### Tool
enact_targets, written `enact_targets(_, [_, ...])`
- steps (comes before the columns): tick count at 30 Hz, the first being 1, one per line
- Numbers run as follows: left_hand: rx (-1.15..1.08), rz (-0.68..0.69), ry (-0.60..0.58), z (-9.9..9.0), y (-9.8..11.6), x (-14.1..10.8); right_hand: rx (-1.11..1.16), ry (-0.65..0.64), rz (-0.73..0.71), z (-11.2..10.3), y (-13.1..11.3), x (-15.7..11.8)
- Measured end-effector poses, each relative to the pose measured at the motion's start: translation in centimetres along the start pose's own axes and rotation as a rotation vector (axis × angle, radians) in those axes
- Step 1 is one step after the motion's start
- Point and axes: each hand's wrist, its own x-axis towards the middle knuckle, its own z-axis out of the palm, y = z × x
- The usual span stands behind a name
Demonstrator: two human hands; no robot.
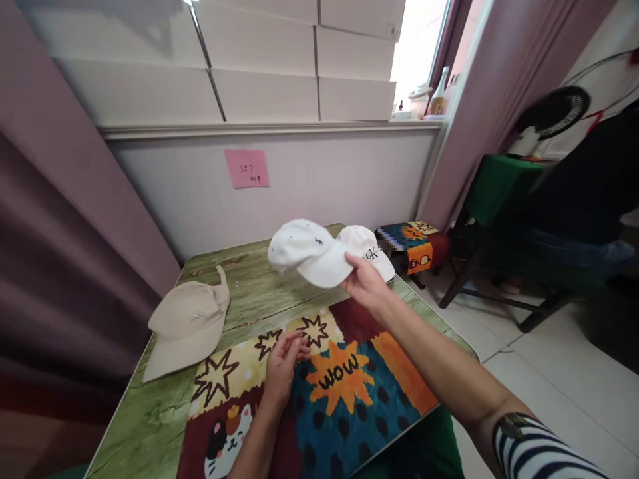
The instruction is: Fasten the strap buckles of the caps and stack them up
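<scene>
A white baseball cap [299, 245] with a small dark emblem is held up above the table, its brim pinched between the thumb and fingers of my right hand [367, 283]. Just behind it, a second white cap [357, 237] with dark letters on its front rests on the tabletop. My left hand [288, 356] hovers over the patterned mat [339, 379], fingers loosely bent and apart, holding nothing. To its left lies a beige cap [187, 319] with its strap sticking up and its brim toward me.
The wood-grain table [249, 286] stands against a wall bearing a pink note [246, 168]. White boxes [264, 53] are stacked on the ledge above. At right are a cloth-covered stool [422, 243], a fan [564, 110] and a person in dark clothing [589, 179].
</scene>
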Motion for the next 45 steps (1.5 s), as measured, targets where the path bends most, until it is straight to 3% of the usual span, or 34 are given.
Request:
enact_targets(4, [0.084, 0.030, -0.080, 0.1, 0.0, -0.1, 0.081, -0.085, -0.170, 1.1, -5.4, 4.0])
enact_targets(8, [0.026, 0.019, -0.078, -0.2, 0.2, 0.2, 0.145, -0.043, -0.279, -1.5, -8.0, 7.3])
enact_targets(12, [0.019, 0.018, -0.090, -0.4, 0.0, 0.2, 0.150, 0.175, -0.244, -7.3, -7.0, 8.7])
enact_targets(16, [0.024, 0.025, -0.107, -0.5, -0.1, 0.2, 0.114, 0.254, -0.142, -11.4, -5.1, 9.0])
enact_targets(25, [0.027, 0.028, -0.121, -0.6, -0.4, 0.3, 0.047, 0.303, -0.150, -13.2, -5.5, 10.5])
enact_targets(33, [0.031, 0.028, -0.136, -0.8, -0.8, 0.5, -0.176, 0.568, -0.194, -16.3, -4.2, 10.4])
enact_targets(37, [0.041, 0.030, -0.137, -0.8, -0.8, 0.4, -0.339, 0.679, -0.311, -16.8, -3.9, 10.1])
enact_targets(42, [0.051, 0.036, -0.143, -0.7, -0.8, 0.1, -0.586, 0.818, -0.565, -17.9, -4.2, 7.7])
enact_targets(45, [0.053, 0.037, -0.147, -0.4, -0.8, -0.2, -0.696, 0.840, -0.720, -17.1, -4.2, 6.6])
